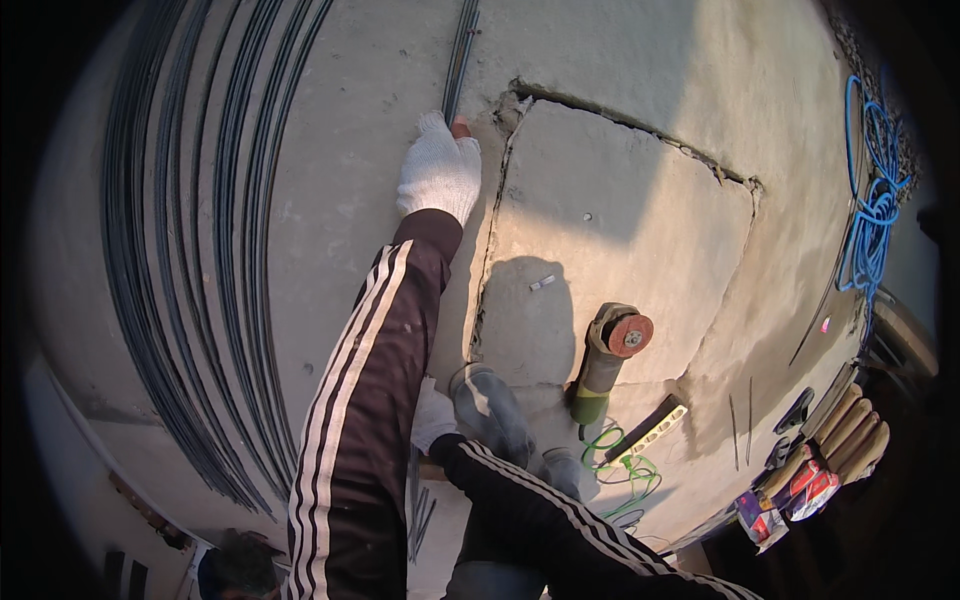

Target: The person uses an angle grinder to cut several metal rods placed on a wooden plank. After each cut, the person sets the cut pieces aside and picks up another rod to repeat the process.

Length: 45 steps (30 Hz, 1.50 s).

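A thin bundle of dark steel rebar rods [460, 60] runs away from me over the concrete floor. My left hand [440, 170], in a white knit glove, is closed around this bundle, with the thumb on its right side. Nearer to me, my right hand [433, 416], gloved too, reaches across beneath the left sleeve, which hides its fingers. Just below it the near rod ends [420, 515] show; whether that hand grips them is hidden. My left forearm covers the stretch of rods between the hands.
Many long rebar rods [180, 250] lie along the left. An angle grinder [602, 362] rests right of my shoe [492, 410], beside a power strip [648, 430] and green cord. A cracked-edged slab [620, 200] lies ahead. Blue hose [875, 215] is coiled far right. Another person's head [240, 568] shows lower left.
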Motion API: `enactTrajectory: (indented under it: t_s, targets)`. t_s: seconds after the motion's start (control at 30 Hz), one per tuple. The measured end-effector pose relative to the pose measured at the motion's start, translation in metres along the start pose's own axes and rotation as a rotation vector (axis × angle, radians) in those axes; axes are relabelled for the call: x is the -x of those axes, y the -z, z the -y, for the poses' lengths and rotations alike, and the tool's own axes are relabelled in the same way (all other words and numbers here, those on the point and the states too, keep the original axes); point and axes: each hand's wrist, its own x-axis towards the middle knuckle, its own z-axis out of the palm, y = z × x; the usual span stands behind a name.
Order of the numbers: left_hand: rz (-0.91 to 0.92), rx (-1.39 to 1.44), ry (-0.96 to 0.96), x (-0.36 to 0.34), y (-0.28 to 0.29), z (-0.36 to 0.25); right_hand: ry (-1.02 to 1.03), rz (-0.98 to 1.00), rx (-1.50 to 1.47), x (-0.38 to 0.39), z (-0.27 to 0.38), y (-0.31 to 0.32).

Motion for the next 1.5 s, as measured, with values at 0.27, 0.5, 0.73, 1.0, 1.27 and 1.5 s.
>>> enactTrajectory:
  t_s: [0.27, 0.5, 0.73, 1.0, 1.27, 1.5]
  targets:
    - [0.085, 0.030, 0.084, -0.002, 0.009, -0.003, 0.054, 0.095, -0.033, 0.008, 0.022, 0.047]
    - [0.081, 0.072, 0.097, -0.001, 0.010, -0.002, 0.257, 0.416, -0.003, -0.032, 0.066, 0.286]
    - [0.066, 0.077, 0.092, 0.003, 0.016, -0.004, -0.026, -0.019, -0.601, -0.155, 0.076, 0.469]
    - [0.034, 0.092, 0.158, 0.006, 0.018, -0.009, 0.292, 0.149, -0.583, -0.304, 0.131, 0.466]
    - [0.009, 0.076, 0.162, 0.007, 0.016, -0.013, 0.823, -0.101, -0.318, -0.354, 0.161, 0.428]
    - [0.016, 0.016, 0.184, 0.009, 0.017, -0.016, 1.024, -0.222, -0.237, -0.355, 0.161, 0.413]
